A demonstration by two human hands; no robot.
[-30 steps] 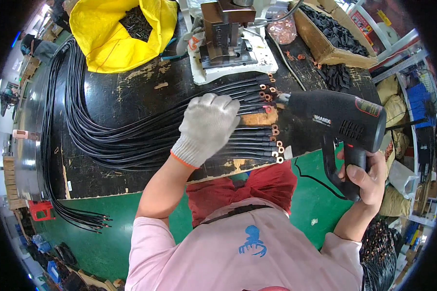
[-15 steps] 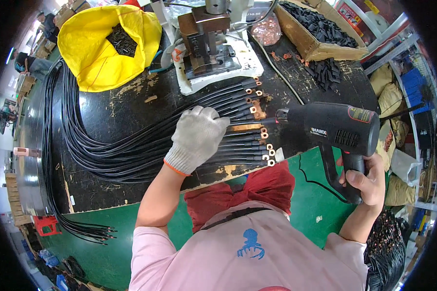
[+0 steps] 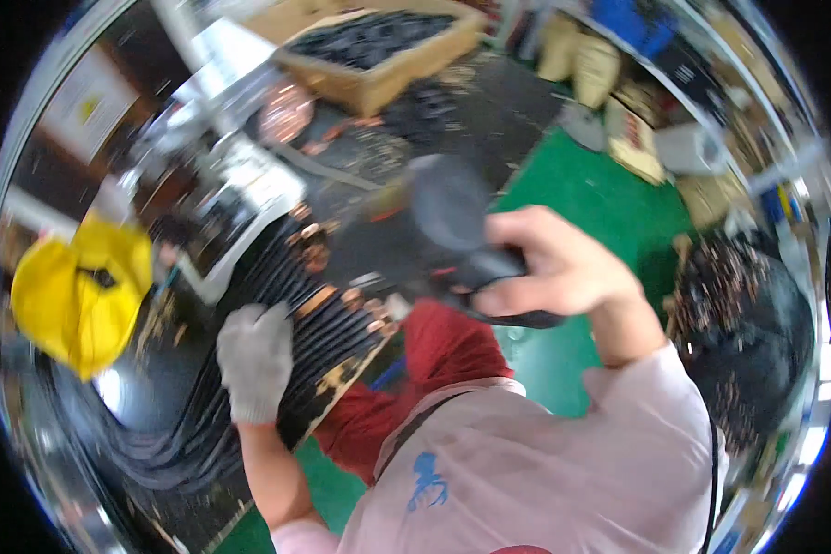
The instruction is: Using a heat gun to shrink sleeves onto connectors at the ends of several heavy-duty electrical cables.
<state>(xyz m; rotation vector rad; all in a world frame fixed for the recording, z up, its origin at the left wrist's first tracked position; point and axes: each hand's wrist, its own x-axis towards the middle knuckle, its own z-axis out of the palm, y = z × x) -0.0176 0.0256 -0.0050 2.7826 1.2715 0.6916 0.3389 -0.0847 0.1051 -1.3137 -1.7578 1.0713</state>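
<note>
My right hand (image 3: 554, 263), bare, is closed around the handle of a black heat gun (image 3: 452, 208), which is smeared by motion. The gun is raised over the right part of the dark table, its nozzle end pointing left. My left hand (image 3: 257, 355), in a grey-white knitted glove, lies over a row of black cables (image 3: 328, 337), its fingers curled down on one. Copper ring lugs (image 3: 358, 303) tip the cable ends, in two groups with a gap of bare wood between them. Beneath the glove the cables run back in a long curved bundle.
A cardboard box (image 3: 342, 88) of black sleeves stands at the far side, loose sleeves (image 3: 422, 106) beside it. A white-based press (image 3: 258, 175) and a yellow bag (image 3: 78, 300) are to the left. Bundled cables (image 3: 729, 323) stand right, past the green floor (image 3: 563, 203).
The view has swung to the right, so table, press and yellow bag appear turned and farther left. The heat gun has risen and its nozzle has come away from the cable lugs.
</note>
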